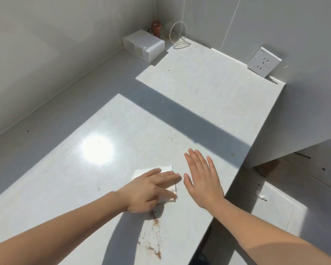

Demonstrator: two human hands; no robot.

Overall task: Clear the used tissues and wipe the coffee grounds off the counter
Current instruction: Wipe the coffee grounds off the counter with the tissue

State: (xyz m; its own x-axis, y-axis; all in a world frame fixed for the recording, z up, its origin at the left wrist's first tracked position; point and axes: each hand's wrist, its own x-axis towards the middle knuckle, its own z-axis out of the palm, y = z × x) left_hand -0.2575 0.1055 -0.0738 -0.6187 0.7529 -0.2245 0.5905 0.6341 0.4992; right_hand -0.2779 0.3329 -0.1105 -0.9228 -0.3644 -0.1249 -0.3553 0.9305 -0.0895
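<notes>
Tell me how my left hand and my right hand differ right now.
The left hand presses a folded tissue flat; the right hand holds nothing. The left hand points sideways toward the right hand; the right hand points away from me, fingers spread. Both are open, fingers straight, over the sunlit counter.

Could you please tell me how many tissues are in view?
2. One flat tissue lies on the counter under the left hand; one crumpled tissue lies on the lower surface beyond the counter's right edge. Others may be hidden.
</notes>
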